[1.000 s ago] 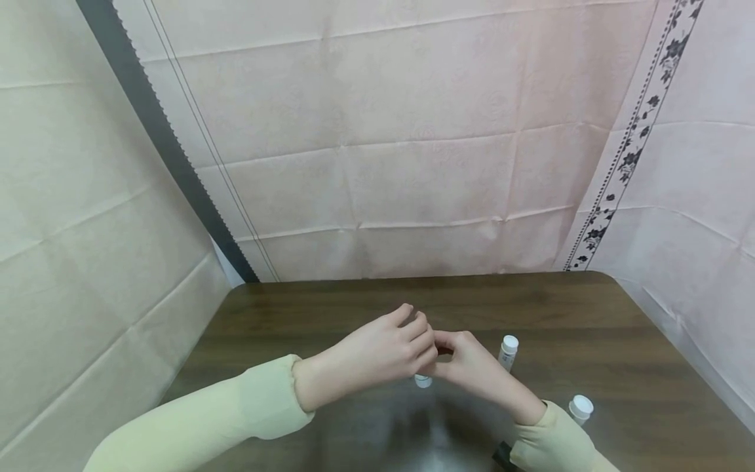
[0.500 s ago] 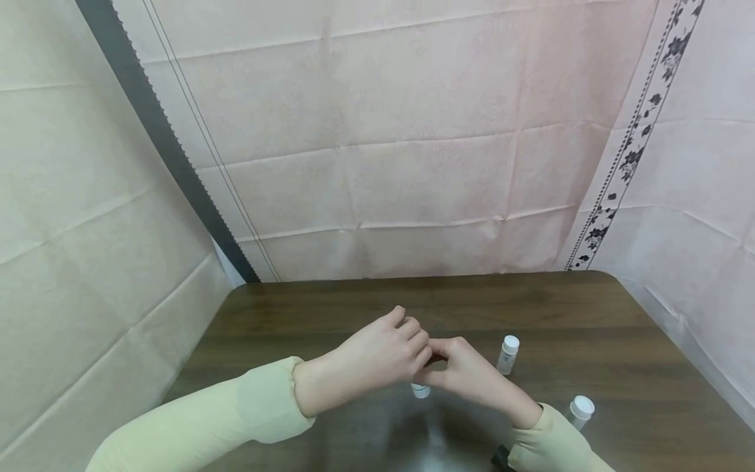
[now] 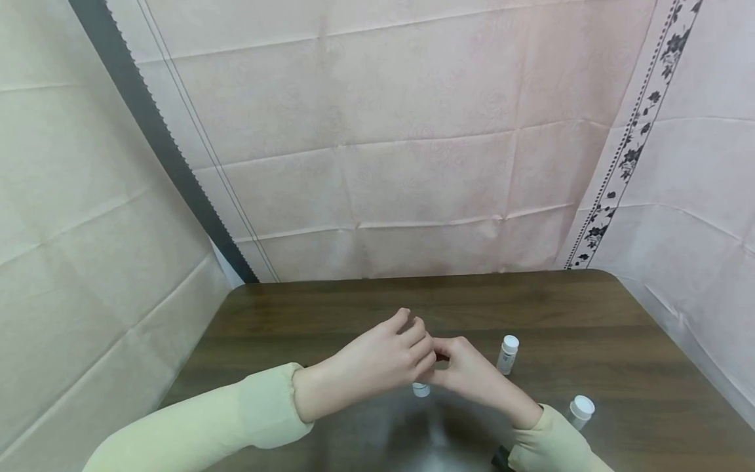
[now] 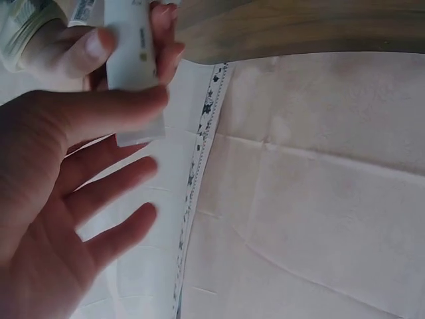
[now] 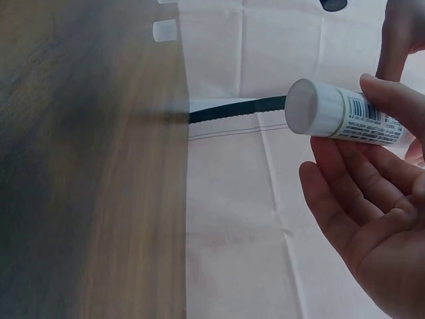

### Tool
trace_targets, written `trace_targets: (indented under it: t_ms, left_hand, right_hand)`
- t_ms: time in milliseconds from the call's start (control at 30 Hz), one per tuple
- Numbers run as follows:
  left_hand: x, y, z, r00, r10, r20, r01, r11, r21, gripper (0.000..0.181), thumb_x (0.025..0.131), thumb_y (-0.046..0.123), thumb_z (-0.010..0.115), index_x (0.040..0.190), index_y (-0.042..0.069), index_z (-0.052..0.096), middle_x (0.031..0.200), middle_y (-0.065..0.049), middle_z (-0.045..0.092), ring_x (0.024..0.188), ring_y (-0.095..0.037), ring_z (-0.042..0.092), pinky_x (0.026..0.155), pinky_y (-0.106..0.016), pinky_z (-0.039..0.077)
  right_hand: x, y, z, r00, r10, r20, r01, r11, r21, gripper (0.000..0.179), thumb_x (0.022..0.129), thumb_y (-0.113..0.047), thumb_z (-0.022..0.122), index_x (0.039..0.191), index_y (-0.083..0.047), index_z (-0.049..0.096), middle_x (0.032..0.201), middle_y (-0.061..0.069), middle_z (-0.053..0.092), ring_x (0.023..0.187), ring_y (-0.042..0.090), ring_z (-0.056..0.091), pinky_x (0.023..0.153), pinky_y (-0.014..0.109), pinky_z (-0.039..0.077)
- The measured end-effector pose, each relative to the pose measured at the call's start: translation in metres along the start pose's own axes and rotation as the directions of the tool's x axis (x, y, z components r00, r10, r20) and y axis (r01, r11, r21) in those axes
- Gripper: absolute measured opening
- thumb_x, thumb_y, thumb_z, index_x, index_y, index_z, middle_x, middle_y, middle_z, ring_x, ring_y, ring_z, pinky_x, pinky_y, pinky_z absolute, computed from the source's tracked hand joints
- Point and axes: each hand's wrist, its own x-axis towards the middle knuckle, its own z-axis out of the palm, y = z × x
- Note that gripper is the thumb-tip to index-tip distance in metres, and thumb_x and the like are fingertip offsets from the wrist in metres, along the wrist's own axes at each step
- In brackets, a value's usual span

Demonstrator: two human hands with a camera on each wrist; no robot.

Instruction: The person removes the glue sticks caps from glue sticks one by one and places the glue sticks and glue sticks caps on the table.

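Note:
Both hands hold one small white bottle (image 5: 355, 116) between them, over the table. It lies sideways in the right wrist view, with a barcode label on its side. In the head view only one white end of it (image 3: 421, 389) shows below the fingers. My left hand (image 3: 377, 354) pinches the translucent end between thumb and fingers; its other fingers spread loosely in the left wrist view. My right hand (image 3: 468, 377) grips the labelled body with thumb and fingers. The left hand's fingertips are hidden in the head view.
Two more white-capped bottles stand on the brown wooden table (image 3: 283, 308): one (image 3: 508, 354) beyond the right wrist, another (image 3: 581, 410) by the right sleeve. A black object (image 3: 501, 457) lies partly under that sleeve. Pale cloth (image 3: 413, 164) hangs behind the table and at its sides.
Both hands and the bottle have come slightly lower and nearer since a second ago, with small finger shifts. The standing bottles have stayed put.

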Motion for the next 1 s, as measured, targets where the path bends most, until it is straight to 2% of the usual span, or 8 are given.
trace_targets:
  t_ms: [200, 500, 667, 800, 1000]
  left_hand:
    - [-0.002, 0.000, 0.003, 0.998, 0.037, -0.051, -0.036, 0.999, 0.034, 0.015, 0.092, 0.017, 0.063, 0.104, 0.024, 0.070, 0.108, 0.001, 0.064, 0.112, -0.020, 0.061, 0.100, -0.042, 0.048]
    - [-0.007, 0.004, 0.011, 0.993, 0.057, -0.101, -0.052, 0.998, 0.048, 0.012, 0.091, 0.014, 0.060, 0.097, 0.021, 0.067, 0.102, 0.003, 0.064, 0.111, -0.020, 0.061, 0.100, -0.041, 0.046]
    - [-0.007, 0.005, 0.012, 0.994, 0.066, -0.086, -0.062, 0.997, 0.050, 0.011, 0.091, 0.014, 0.061, 0.096, 0.022, 0.068, 0.099, 0.004, 0.064, 0.111, -0.020, 0.061, 0.100, -0.041, 0.045]
    - [-0.006, 0.005, 0.012, 0.996, 0.065, -0.068, -0.063, 0.997, 0.040, 0.012, 0.091, 0.014, 0.062, 0.097, 0.021, 0.069, 0.101, 0.004, 0.065, 0.111, -0.019, 0.060, 0.100, -0.040, 0.045]
    - [-0.004, 0.006, 0.012, 0.998, 0.051, -0.048, -0.051, 0.999, 0.011, 0.009, 0.092, 0.016, 0.065, 0.096, 0.021, 0.072, 0.100, 0.004, 0.066, 0.109, -0.018, 0.062, 0.100, -0.039, 0.046]
  right_hand:
    - [-0.001, 0.000, -0.002, 1.000, 0.004, -0.001, -0.004, 0.999, 0.039, 0.019, 0.092, -0.020, 0.076, 0.108, -0.011, 0.073, 0.101, -0.007, 0.074, 0.093, 0.008, 0.067, 0.085, 0.029, 0.055]
    - [-0.001, 0.001, 0.003, 1.000, 0.003, 0.011, -0.003, 0.999, 0.034, 0.015, 0.090, -0.016, 0.075, 0.105, -0.017, 0.073, 0.097, -0.012, 0.073, 0.091, 0.008, 0.067, 0.083, 0.035, 0.056]
    - [-0.001, 0.003, 0.005, 1.000, -0.007, 0.007, 0.007, 1.000, 0.029, 0.014, 0.090, -0.014, 0.076, 0.103, -0.018, 0.073, 0.095, -0.013, 0.072, 0.090, 0.008, 0.067, 0.082, 0.035, 0.056]
    - [-0.001, 0.004, 0.006, 1.000, -0.002, 0.012, 0.001, 1.000, 0.031, 0.015, 0.090, -0.013, 0.075, 0.103, -0.018, 0.073, 0.094, -0.013, 0.072, 0.090, 0.007, 0.067, 0.081, 0.029, 0.055]
    - [-0.001, 0.004, 0.007, 1.000, 0.007, 0.027, -0.008, 0.999, 0.043, 0.015, 0.089, -0.013, 0.075, 0.104, -0.017, 0.073, 0.094, -0.008, 0.073, 0.089, 0.007, 0.067, 0.081, 0.028, 0.055]
